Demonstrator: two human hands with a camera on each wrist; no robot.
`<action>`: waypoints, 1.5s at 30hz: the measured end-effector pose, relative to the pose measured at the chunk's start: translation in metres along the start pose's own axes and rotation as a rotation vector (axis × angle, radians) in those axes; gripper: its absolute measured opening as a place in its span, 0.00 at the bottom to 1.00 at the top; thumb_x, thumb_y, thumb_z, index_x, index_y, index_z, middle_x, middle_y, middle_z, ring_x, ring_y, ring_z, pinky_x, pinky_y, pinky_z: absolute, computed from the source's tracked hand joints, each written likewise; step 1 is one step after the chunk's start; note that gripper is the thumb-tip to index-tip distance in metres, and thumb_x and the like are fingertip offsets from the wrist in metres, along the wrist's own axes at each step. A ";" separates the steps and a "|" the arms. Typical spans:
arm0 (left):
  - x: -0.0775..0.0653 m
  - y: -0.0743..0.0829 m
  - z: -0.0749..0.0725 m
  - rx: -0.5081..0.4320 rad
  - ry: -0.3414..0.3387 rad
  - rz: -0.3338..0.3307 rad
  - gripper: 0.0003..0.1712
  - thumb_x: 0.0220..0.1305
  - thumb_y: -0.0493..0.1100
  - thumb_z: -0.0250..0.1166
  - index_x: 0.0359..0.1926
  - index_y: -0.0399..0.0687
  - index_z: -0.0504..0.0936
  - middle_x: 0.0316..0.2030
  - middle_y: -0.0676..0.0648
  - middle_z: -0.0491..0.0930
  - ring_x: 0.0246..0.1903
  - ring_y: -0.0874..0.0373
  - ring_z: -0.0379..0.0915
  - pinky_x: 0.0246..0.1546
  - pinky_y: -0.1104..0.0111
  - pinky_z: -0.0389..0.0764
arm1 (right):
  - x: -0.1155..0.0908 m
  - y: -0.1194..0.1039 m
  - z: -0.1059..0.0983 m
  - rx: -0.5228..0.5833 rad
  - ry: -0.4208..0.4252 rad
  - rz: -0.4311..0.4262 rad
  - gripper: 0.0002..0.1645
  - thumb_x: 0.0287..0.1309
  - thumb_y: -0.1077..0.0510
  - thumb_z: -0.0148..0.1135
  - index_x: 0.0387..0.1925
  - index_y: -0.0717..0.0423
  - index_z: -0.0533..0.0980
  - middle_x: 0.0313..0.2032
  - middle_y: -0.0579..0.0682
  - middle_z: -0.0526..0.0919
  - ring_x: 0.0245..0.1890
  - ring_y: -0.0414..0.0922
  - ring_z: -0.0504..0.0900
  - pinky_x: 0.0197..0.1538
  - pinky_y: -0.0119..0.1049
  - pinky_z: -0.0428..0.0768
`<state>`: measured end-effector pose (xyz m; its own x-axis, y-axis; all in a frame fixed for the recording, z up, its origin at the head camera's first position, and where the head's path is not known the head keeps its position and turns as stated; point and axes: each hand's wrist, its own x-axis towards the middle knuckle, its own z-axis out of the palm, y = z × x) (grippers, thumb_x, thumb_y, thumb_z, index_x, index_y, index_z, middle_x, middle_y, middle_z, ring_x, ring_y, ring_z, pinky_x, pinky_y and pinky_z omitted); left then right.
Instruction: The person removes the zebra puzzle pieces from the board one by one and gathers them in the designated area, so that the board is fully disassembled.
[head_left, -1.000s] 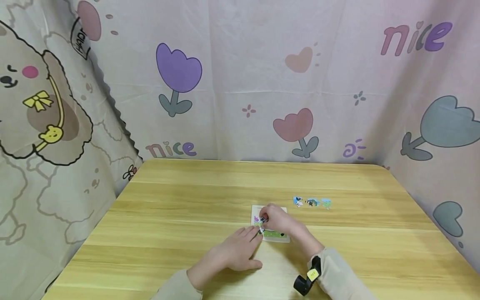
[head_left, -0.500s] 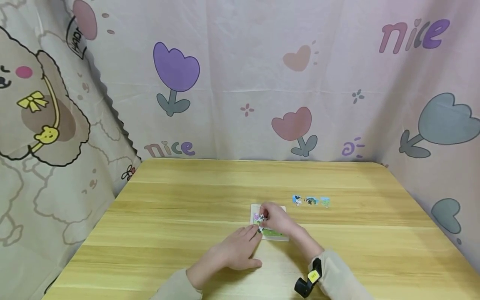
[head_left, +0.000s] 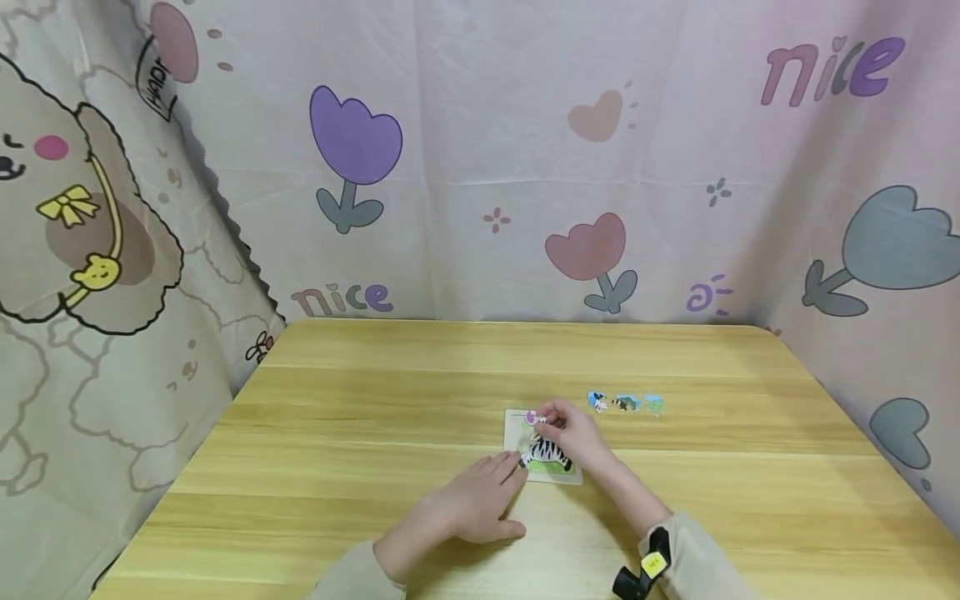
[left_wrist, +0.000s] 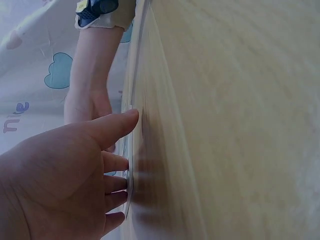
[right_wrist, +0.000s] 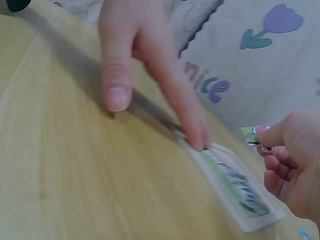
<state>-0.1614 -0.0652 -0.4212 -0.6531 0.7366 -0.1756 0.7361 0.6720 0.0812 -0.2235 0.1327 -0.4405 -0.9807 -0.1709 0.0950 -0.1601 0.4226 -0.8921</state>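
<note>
A small puzzle board with a pale rim lies on the table, showing a black-and-white zebra picture on green. My left hand has its fingers stretched out, fingertips at the board's lower left edge; the left wrist view shows its thumb apart from the other fingers. Over the board's upper part, my right hand pinches a puzzle piece between thumb and fingers. Green and pink show on this piece in the right wrist view, where it is held up off the board.
Three loose puzzle pieces lie in a row behind and right of the board: a blue-and-white one, a darker one and a green one. A wooden table reaches back to a printed curtain.
My right hand has moved right and slightly back with the puzzle piece, lifting it off the board's left part and uncovering more of the zebra. The left hand stays at the board's edge.
</note>
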 end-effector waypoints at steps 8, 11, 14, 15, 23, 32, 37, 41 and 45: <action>-0.001 0.000 0.000 -0.003 0.001 -0.009 0.44 0.61 0.65 0.53 0.69 0.41 0.57 0.69 0.40 0.50 0.68 0.49 0.46 0.67 0.60 0.52 | 0.000 0.012 -0.043 -0.060 0.028 -0.018 0.12 0.50 0.65 0.66 0.39 0.64 0.77 0.24 0.48 0.76 0.24 0.41 0.72 0.26 0.28 0.72; -0.001 0.000 -0.001 -0.008 -0.010 -0.014 0.44 0.61 0.65 0.52 0.69 0.42 0.56 0.70 0.41 0.49 0.69 0.49 0.45 0.67 0.60 0.51 | 0.000 0.021 -0.058 -0.096 0.052 -0.017 0.11 0.50 0.66 0.65 0.38 0.65 0.78 0.23 0.48 0.77 0.24 0.41 0.72 0.27 0.28 0.71; -0.001 0.000 -0.001 -0.014 -0.013 -0.016 0.44 0.62 0.65 0.52 0.69 0.42 0.56 0.70 0.41 0.49 0.69 0.49 0.44 0.67 0.60 0.51 | -0.001 0.030 -0.071 -0.140 0.054 -0.001 0.09 0.52 0.66 0.64 0.36 0.66 0.78 0.24 0.48 0.76 0.25 0.41 0.71 0.28 0.29 0.71; -0.001 0.000 0.000 -0.016 -0.011 -0.015 0.44 0.62 0.65 0.52 0.69 0.42 0.56 0.70 0.41 0.49 0.69 0.49 0.44 0.67 0.60 0.51 | -0.002 0.033 -0.075 -0.155 0.052 0.008 0.09 0.52 0.65 0.64 0.36 0.66 0.78 0.24 0.47 0.77 0.26 0.40 0.71 0.28 0.29 0.71; -0.002 0.000 0.002 -0.012 -0.004 -0.010 0.44 0.62 0.65 0.51 0.69 0.42 0.56 0.70 0.40 0.49 0.68 0.49 0.45 0.67 0.60 0.51 | -0.005 0.046 -0.090 -0.290 0.033 0.065 0.12 0.49 0.61 0.67 0.35 0.64 0.80 0.24 0.47 0.80 0.26 0.40 0.74 0.30 0.34 0.72; -0.001 0.003 0.001 0.004 -0.009 -0.012 0.44 0.62 0.66 0.50 0.69 0.42 0.57 0.70 0.41 0.49 0.69 0.49 0.45 0.67 0.60 0.52 | -0.004 0.050 -0.085 -0.433 0.051 0.056 0.09 0.51 0.58 0.67 0.33 0.60 0.81 0.24 0.46 0.77 0.26 0.42 0.71 0.29 0.34 0.69; -0.002 0.004 0.001 -0.023 -0.018 -0.016 0.44 0.62 0.65 0.51 0.69 0.42 0.56 0.70 0.41 0.49 0.69 0.50 0.44 0.67 0.60 0.51 | -0.004 0.049 -0.083 -0.445 0.066 0.076 0.10 0.51 0.59 0.67 0.33 0.62 0.79 0.24 0.46 0.77 0.26 0.42 0.72 0.30 0.34 0.70; -0.002 0.002 0.003 -0.020 -0.010 -0.014 0.44 0.63 0.65 0.50 0.69 0.42 0.56 0.70 0.40 0.48 0.69 0.49 0.43 0.67 0.60 0.51 | -0.004 0.049 -0.084 -0.438 0.069 0.077 0.10 0.51 0.59 0.66 0.33 0.62 0.79 0.24 0.47 0.77 0.26 0.42 0.72 0.30 0.35 0.70; -0.001 0.000 0.003 -0.020 -0.004 -0.010 0.43 0.63 0.65 0.51 0.69 0.41 0.56 0.70 0.40 0.49 0.69 0.49 0.44 0.67 0.59 0.51 | -0.004 0.051 -0.087 -0.414 0.090 0.049 0.10 0.52 0.59 0.66 0.34 0.62 0.80 0.25 0.47 0.77 0.27 0.42 0.72 0.31 0.34 0.71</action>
<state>-0.1600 -0.0665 -0.4241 -0.6598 0.7295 -0.1804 0.7258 0.6808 0.0986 -0.2377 0.2328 -0.4482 -0.9913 -0.0708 0.1112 -0.1262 0.7532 -0.6455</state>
